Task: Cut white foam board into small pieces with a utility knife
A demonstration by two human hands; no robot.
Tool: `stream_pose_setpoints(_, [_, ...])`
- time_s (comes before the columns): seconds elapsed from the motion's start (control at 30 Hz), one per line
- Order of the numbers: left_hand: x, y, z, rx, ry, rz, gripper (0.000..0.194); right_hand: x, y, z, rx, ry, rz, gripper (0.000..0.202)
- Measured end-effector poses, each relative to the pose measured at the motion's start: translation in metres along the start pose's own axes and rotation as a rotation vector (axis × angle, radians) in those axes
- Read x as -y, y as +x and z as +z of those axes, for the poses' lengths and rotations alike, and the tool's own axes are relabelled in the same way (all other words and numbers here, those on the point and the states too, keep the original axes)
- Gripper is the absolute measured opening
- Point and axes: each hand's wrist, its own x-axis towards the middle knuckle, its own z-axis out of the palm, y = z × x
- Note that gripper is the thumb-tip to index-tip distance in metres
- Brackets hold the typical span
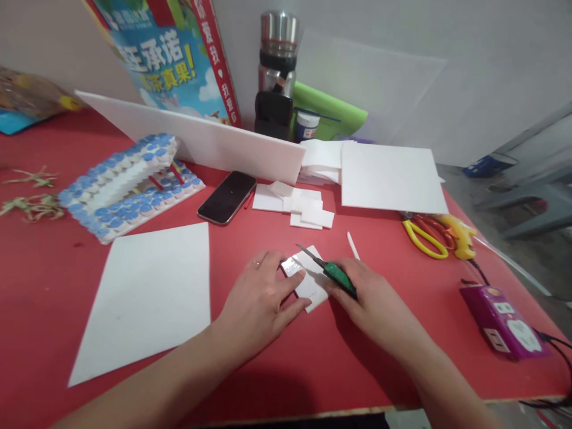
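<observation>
Near the middle of the red table lies a small white board piece [316, 288], turned at an angle. My left hand [263, 292] grips its left side, together with a small shiny, dark-edged item [291, 267] at the upper left corner. In my right hand [373, 298] is a green-handled craft knife [338, 276]. Its blade points up and left above the board piece, and my right fingers are at the piece's right edge. A thin white strip [353, 245] rests just beyond my right hand.
A large white sheet [152, 298] lies left, below a blue-and-white model [129, 185]. Behind are a phone [227, 198], small white pieces [308, 208], a white board [391, 179] and a metal bottle [277, 65]. Scissors [424, 238], a glue gun [462, 236] and a purple power strip [503, 322] sit right.
</observation>
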Motion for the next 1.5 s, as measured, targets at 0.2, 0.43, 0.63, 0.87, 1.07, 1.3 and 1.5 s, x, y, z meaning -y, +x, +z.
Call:
stream_pose_setpoints(0.2, [-0.001, -0.001, 0.001, 0.015, -0.014, -0.016, 0.031, 0.003, -0.002, 0.003, -0.026, -0.032, 0.025, 0.024])
stream_pose_setpoints(0.43, [-0.002, 0.000, -0.001, 0.041, -0.039, -0.047, 0.028, 0.003, -0.012, 0.003, -0.026, -0.056, 0.006, 0.036])
stream_pose_setpoints(0.63, [-0.004, 0.001, -0.001, 0.056, -0.053, -0.056, 0.031, -0.008, -0.018, 0.006, -0.021, -0.054, -0.025, 0.045])
stream_pose_setpoints(0.87, [-0.006, 0.010, -0.007, 0.163, -0.016, -0.078, 0.035, -0.008, -0.016, 0.011, -0.050, -0.157, -0.015, 0.042])
stream_pose_setpoints(1.07, [0.009, 0.025, -0.007, 0.192, -0.057, -0.067, 0.027, 0.000, -0.002, 0.006, -0.057, -0.228, -0.014, 0.039])
stream_pose_setpoints(1.3, [0.033, 0.028, -0.012, 0.214, -0.124, 0.087, 0.031, 0.004, -0.003, -0.007, -0.127, -0.075, 0.005, 0.032])
stream_pose_setpoints(1.5, [0.039, 0.028, -0.003, 0.134, -0.092, 0.145, 0.040, 0.036, 0.008, -0.019, 0.069, 0.485, 0.123, 0.031])
